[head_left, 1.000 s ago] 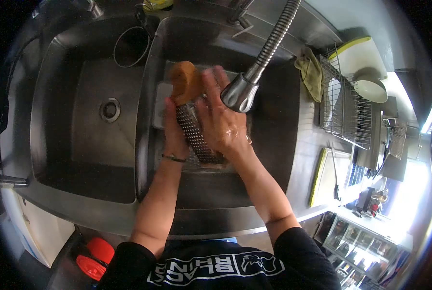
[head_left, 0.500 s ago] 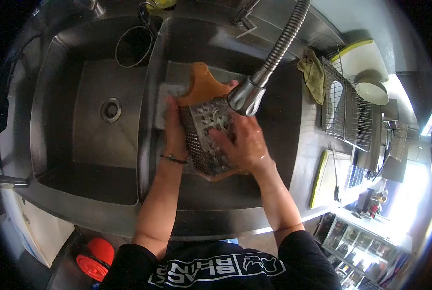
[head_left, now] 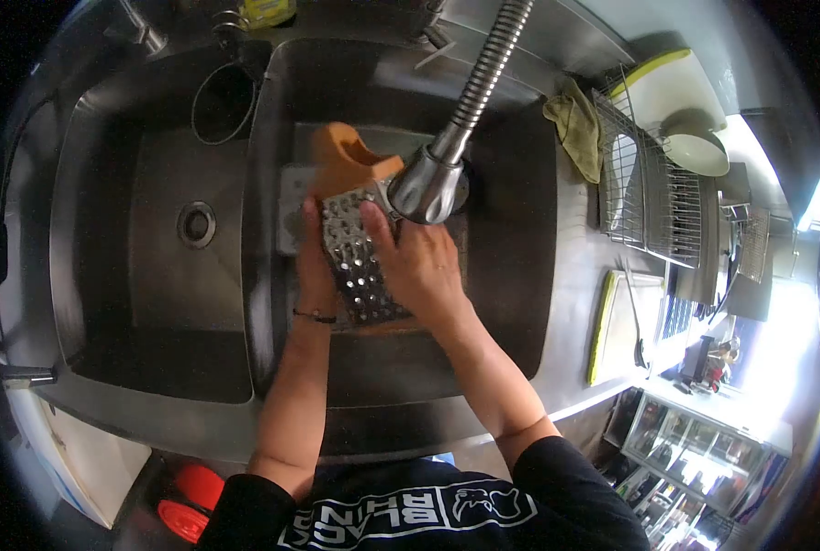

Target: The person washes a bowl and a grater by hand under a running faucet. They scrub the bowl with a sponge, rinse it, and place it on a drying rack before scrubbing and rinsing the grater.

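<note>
A metal box grater (head_left: 356, 274) with an orange handle (head_left: 341, 163) is held up over the right sink basin (head_left: 506, 303). My left hand (head_left: 314, 266) supports it along its left side, with most of the fingers hidden behind it. On the other side, my right hand (head_left: 426, 271) grips the edge, its thumb lying across the holed face and its fingertips out of sight. The metal spray head (head_left: 426, 188) of the tap hangs just above, covering part of the grater's upper right. A pale flat item (head_left: 291, 197) lies in the basin behind my left hand.
The left basin (head_left: 157, 303) has a drain, and a dark round container (head_left: 224, 106) stands at its back by the divider. At the right are a wire dish rack (head_left: 649, 174), a draped green cloth (head_left: 575, 133) and a cutting board (head_left: 623, 331).
The grater has turned in my hands, so a different holed face shows. Both hands and the grater sit further left in view, and the camera view has shifted slightly.
</note>
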Motion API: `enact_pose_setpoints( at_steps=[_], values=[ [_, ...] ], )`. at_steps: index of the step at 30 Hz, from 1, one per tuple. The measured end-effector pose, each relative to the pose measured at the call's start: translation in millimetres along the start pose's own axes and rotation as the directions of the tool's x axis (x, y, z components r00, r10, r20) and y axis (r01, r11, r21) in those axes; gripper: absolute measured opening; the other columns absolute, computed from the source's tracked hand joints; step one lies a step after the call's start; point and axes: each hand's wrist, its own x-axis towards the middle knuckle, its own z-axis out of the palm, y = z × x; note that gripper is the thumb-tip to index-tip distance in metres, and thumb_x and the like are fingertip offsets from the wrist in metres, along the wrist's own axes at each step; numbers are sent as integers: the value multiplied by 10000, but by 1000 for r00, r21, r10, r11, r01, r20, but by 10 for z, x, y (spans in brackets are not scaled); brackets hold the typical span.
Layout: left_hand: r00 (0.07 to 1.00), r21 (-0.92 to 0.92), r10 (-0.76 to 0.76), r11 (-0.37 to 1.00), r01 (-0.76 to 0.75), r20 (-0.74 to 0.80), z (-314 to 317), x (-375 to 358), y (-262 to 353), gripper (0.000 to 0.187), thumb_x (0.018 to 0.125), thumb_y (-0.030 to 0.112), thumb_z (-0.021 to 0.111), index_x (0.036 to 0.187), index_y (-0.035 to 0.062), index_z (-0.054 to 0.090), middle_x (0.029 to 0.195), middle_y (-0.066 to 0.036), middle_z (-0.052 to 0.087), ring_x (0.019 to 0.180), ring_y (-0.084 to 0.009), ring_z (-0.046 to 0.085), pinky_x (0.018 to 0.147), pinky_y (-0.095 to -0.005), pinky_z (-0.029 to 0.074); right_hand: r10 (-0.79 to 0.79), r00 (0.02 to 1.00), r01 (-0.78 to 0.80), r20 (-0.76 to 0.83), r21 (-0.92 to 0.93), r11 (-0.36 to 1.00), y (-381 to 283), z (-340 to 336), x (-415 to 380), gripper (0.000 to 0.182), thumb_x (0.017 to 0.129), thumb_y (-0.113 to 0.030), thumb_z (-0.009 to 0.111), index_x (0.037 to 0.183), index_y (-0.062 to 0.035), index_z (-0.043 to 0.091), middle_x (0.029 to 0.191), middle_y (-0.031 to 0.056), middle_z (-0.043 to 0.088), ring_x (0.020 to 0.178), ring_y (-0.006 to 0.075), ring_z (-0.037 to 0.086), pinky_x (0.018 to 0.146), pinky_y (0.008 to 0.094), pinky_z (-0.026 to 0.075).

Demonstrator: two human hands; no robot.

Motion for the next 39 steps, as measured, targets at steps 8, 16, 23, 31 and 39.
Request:
enact_pose_setpoints(
  at_steps=[8, 16, 23, 31, 39],
  values=[
    [998, -267, 2, 964, 14, 60, -106, 22, -70, 493, 918, 455, 416, 1201, 54, 467, 1112, -65, 569, 958, -170, 586, 810, -311, 495, -527, 820, 495, -223, -186, 849, -38, -63, 164, 697, 819, -258, 623, 1348, 30, 273, 1204, 246, 478, 1063, 367, 518, 869, 398, 442],
    [997, 286, 39, 957, -55, 63, -202, 63, -190, 576, 930, 480, 341, 1277, 28, 425, 1268, -129, 471, 1169, -213, 457, 991, -359, 359, -124, 934, -110, 336, 599, 793, 665, -230, 275, 904, 674, -552, 666, 1316, 3, 356, 1212, 206, 505, 1096, 291, 516, 962, 353, 363],
    [882, 833, 304, 320, -452, 361, -121, 54, -208, 548, 978, 389, 246, 1274, -53, 377, 1228, -214, 470, 1124, -241, 462, 955, -333, 349, 17, 1000, -28, 22, 679, 734, 742, -28, 48, 665, 925, -517, 296, 1381, -33, 269, 1337, 194, 386, 1265, 279, 345, 1038, 363, 266],
    [985, 452, 153, 876, -170, 73, -138, -4, -227, 594, 930, 489, 364, 1235, -15, 438, 1165, -113, 530, 1018, -191, 536, 909, -324, 399, -297, 951, 220, 89, 483, 848, 498, -352, 1, 664, 917, -438, 411, 1422, -72, 182, 1403, 200, 291, 1319, 287, 260, 1035, 334, 234],
    [998, 85, 56, 995, -54, -21, -7, 43, -79, 595, 901, 552, 372, 1152, 26, 491, 1008, -37, 579, 900, -125, 566, 776, -305, 475, -69, 968, -39, 240, 419, 907, 300, -290, -66, 768, 842, -370, 586, 1398, -18, 189, 1304, 307, 372, 1244, 352, 382, 1005, 375, 316]
  ],
)
